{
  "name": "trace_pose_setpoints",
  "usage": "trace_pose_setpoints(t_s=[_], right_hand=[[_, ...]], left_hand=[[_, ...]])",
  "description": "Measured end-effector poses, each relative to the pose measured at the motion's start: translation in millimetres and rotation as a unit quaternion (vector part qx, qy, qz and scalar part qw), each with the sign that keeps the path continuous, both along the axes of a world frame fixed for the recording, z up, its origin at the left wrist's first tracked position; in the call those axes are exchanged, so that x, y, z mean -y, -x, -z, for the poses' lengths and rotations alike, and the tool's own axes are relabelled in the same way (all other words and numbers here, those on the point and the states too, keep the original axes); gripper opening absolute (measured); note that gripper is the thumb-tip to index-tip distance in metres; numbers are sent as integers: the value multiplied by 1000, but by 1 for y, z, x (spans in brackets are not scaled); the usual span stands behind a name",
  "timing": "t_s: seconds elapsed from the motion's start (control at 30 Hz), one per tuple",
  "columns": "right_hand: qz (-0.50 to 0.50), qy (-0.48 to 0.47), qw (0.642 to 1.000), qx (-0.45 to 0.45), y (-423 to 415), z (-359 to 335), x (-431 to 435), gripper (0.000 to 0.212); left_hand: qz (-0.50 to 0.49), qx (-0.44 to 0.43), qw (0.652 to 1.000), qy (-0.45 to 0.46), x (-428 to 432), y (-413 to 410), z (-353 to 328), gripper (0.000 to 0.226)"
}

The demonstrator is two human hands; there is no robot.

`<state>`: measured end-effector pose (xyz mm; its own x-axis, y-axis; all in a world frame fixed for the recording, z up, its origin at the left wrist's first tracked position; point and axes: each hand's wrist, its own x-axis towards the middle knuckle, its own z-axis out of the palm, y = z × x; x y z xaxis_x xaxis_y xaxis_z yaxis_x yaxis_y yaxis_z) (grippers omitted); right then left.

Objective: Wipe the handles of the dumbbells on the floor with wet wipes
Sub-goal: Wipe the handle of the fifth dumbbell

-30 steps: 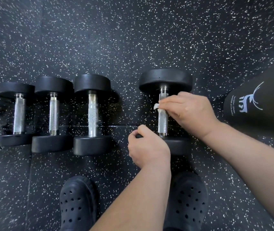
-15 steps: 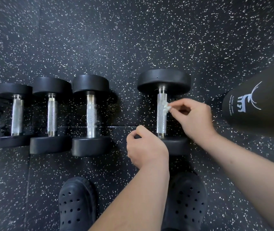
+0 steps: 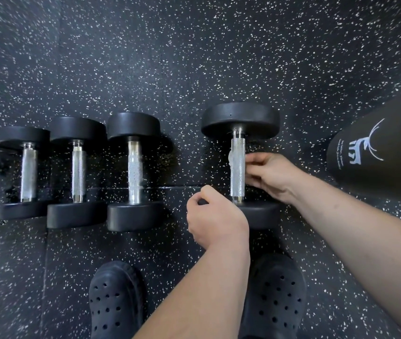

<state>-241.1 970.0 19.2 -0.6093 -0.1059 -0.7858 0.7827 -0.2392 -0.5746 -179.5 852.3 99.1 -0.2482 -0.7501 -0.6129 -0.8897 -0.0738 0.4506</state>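
In the head view, the speckled black floor (image 3: 194, 57) is filling the whole frame. The dumbbell (image 3: 239, 118) being cleaned is lying a little right of the centre, with one black head toward the top of the frame and the other toward the bottom. Its knurled steel handle (image 3: 237, 177) is running up and down between them.

The right hand (image 3: 271, 178) is coming in from the lower right. Its fingers are curling against the right side of the handle and holding the wet wipe (image 3: 230, 158) to it. Only a small pale lump of the wipe is showing at the left edge of the handle.

The left hand (image 3: 216, 222) is sitting below the handle, over the left end of the lower head. Its fingers are curled into a loose fist with the thumb on top. Whether they are really gripping the head, it is not possible to tell.

Four more dumbbells (image 3: 134, 172) are lying in a row toward the left edge, apart from both hands. Two black clogs (image 3: 116, 299) are standing at the bottom centre. A black cylinder (image 3: 375, 165) with a white deer mark is lying at the right edge.
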Motion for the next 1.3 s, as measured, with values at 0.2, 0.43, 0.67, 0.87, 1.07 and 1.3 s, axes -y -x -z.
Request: trace_pose_setpoints(t_s=[0.2, 0.43, 0.67, 0.87, 1.07, 1.3], right_hand=[[35, 39, 998, -24, 14, 3, 9, 28], [-133, 34, 990, -28, -2, -3, -7, 22], [-310, -148, 936, -76, 4, -25, -20, 17], [-400, -274, 871, -83, 3, -49, -19, 17], [-245, -174, 950, -80, -3, -84, -26, 20], [-128, -134, 980, -70, -8, -106, -16, 16]], left_hand=[[3, 2, 1000, 2, 0, -1, 0, 37], [4, 6, 1000, -3, -1, 0, -3, 34], [12, 7, 1000, 2, 1, 0, -1, 40], [17, 8, 1000, -14, 2, -1, -2, 43], [34, 9, 998, -48, 9, 0, -8, 40], [123, 34, 990, -61, 18, 1, -15, 35]])
